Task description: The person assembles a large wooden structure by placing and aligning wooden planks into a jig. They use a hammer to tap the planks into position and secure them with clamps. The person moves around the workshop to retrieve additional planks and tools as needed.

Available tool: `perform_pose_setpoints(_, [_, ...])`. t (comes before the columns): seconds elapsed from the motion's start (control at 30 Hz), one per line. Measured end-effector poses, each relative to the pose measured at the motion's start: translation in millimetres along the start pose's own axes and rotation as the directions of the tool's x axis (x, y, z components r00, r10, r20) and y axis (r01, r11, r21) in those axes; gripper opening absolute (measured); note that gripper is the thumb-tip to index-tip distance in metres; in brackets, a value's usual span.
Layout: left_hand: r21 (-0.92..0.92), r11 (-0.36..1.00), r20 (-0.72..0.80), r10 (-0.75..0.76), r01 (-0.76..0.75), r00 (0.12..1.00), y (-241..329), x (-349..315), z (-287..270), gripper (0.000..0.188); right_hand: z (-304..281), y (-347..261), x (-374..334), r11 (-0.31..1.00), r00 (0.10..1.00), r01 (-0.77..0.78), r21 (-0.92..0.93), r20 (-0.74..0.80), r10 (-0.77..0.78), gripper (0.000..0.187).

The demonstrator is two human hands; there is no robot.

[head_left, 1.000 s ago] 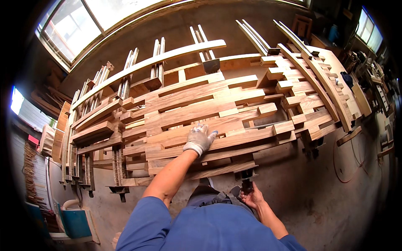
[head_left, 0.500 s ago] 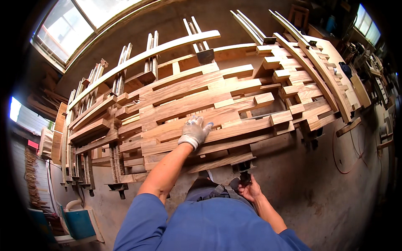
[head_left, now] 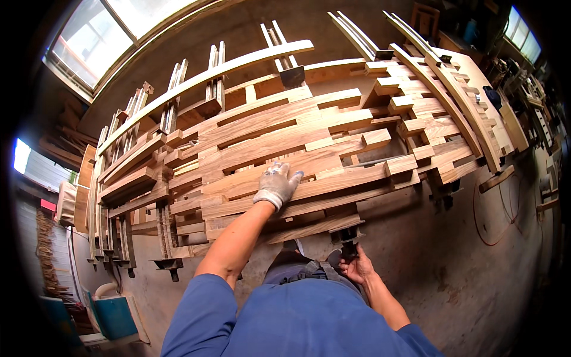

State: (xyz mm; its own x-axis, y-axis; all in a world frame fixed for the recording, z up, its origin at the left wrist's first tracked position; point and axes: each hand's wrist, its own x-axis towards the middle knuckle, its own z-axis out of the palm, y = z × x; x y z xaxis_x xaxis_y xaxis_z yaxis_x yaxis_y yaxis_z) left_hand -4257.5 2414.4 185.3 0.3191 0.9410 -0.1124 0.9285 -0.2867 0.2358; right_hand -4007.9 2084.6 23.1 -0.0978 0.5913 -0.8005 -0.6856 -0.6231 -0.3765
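My left hand (head_left: 277, 183), in a pale work glove with greyish fingertips, lies on the wooden slats (head_left: 262, 205) of a slatted assembly in front of me, its fingers spread. Below the near edge, my bare right hand (head_left: 358, 266) has its fingers closed around the end of a dark metal bar clamp (head_left: 346, 233). The part of the clamp inside my fingers is mostly hidden. A wooden strip (head_left: 312, 228) along the near edge sits against that clamp's jaw.
Several more bar clamps (head_left: 169, 238) stand at the left, their ends jutting toward me. A long curved strip (head_left: 202, 83) spans the far clamps. A second slatted section (head_left: 437, 128) is at the right. A red hose (head_left: 480, 229) lies on the concrete floor (head_left: 428, 279).
Both hands keep their places, the left on the slats and the right at the clamp end. My right fingers have shifted slightly; the view has moved a little.
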Motion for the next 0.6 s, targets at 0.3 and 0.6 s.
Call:
perform_pose_setpoints(0.3, [-0.007,1.0,-0.006,-0.005,0.005,1.0,-3,-5,-1,0.071,51,-1,-13,0.045,0.443,0.262,-0.964,0.079,-0.893,0.06])
perform_pose_setpoints(0.6, [-0.013,1.0,0.016,-0.012,0.012,1.0,-10,2,9,0.074,4,11,3,0.957,0.971,-0.132,0.257,0.227,0.073,0.066])
